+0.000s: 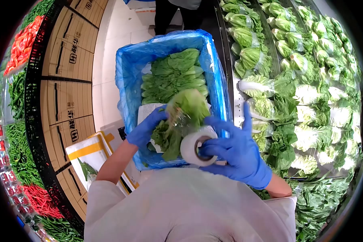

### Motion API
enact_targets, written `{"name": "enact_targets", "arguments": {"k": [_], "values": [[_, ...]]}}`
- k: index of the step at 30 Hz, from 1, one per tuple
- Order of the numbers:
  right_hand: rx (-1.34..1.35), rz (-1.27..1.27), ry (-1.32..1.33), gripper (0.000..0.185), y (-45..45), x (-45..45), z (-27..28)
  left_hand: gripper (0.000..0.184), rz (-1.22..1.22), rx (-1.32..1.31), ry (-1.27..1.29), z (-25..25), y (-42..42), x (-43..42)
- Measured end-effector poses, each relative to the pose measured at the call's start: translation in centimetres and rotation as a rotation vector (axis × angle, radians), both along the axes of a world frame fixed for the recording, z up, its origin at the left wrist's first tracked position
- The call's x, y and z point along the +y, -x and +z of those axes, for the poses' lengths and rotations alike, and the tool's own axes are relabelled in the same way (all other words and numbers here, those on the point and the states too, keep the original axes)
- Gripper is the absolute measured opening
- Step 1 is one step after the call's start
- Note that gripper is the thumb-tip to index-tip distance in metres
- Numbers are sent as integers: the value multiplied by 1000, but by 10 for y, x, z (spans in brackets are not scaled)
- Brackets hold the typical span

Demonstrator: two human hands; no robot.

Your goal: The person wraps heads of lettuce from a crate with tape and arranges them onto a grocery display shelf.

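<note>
My left hand [148, 128], in a blue glove, is closed around the side of a lettuce head [191, 104]. Its leaves hang down past my fingers, and its upper part is blurred. A roll of clear film [190, 151] sits on my right hand [242, 157], also blue-gloved, with fingers in the core and one finger pointing up. Shiny film shows between the roll and the lettuce. Both hands are over a box lined with blue plastic [126, 76]. More green lettuces [175, 70] lie inside the box, beside a white sheet [146, 111].
To the right, rows of bundled lettuces [252, 60] and pale cabbages [306, 135] fill a sloping shelf. Stacked cartons [64, 52] line the left, below red and green peppers [23, 46]. A white foam box [84, 151] stands lower left. Another person's legs [167, 18] show beyond the box.
</note>
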State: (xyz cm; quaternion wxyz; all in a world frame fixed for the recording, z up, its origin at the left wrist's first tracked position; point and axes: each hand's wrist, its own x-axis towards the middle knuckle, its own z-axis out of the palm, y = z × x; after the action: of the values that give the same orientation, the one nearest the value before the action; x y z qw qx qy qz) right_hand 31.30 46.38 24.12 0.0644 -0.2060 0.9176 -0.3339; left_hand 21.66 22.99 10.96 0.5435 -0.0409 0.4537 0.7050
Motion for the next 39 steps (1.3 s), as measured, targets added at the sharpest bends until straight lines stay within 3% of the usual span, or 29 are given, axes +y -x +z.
{"name": "enact_targets", "arguments": {"k": [3,4,5,7,12,14,15,17,18,19,21,22,23,25,26,28,29,31,32,33,35,37,38,39], "values": [[-19,-61,4,29,-5,7,-11,54,99,-181,-14,-1,0,-5],[-191,-105,250,32,-6,5,-20,55,140,-247,5,1,0,-5],[-189,-105,248,32,-7,5,-24,55,139,-245,2,5,-1,-4],[-499,-254,649,30,-10,6,-31,53,153,-190,41,16,-2,-6],[-524,-181,496,40,-9,20,-24,49,91,-182,-53,15,-3,-9],[-835,-151,419,51,-10,27,-24,48,105,-209,-67,1,-4,-13],[-835,-157,417,51,-16,30,-32,48,120,-303,-157,-19,-4,-19],[-938,4,723,53,-30,32,-58,48,137,-400,-247,-28,-4,-22],[-1140,119,590,48,-24,32,-49,46,94,-306,-220,-22,-4,-21],[-1139,121,589,48,-24,28,-49,44,73,-259,-206,-15,-4,-19],[-950,505,557,42,-30,18,-48,44,-10,-176,-114,8,-3,-14],[-1159,463,462,43,-30,16,-38,45,-74,-141,-36,16,-3,-12],[-1159,463,467,43,-28,18,-33,45,-76,-142,-32,11,-1,-12],[-845,518,235,48,-22,28,-26,46,-351,236,-212,-7,3,-15],[-846,517,239,48,-18,33,-19,46,-352,233,-210,-10,0,-17],[-853,436,51,53,-12,42,-10,46,-223,-89,-112,-15,-7,-20],[-854,434,52,53,-14,42,-12,46,-225,-90,-112,-18,-9,-22],[-693,222,48,50,-21,42,-25,45,-50,-510,-129,-22,-11,-23],[-863,151,94,45,-22,44,-37,45,-53,-511,-131,-20,-11,-20],[-863,149,94,45,-22,46,-51,48,-54,-487,-117,-14,-10,-16],[-688,269,45,40,-22,49,-75,50,-51,-464,-105,-17,-10,-10],[-709,264,54,39,-25,52,-89,61,-356,196,-25,-24,-9,-4],[-694,286,64,39,-26,54,-95,73,-349,104,-163,-25,-8,0],[-681,306,75,39,-27,54,-101,73,-347,103,-161,-26,-9,1]]}}
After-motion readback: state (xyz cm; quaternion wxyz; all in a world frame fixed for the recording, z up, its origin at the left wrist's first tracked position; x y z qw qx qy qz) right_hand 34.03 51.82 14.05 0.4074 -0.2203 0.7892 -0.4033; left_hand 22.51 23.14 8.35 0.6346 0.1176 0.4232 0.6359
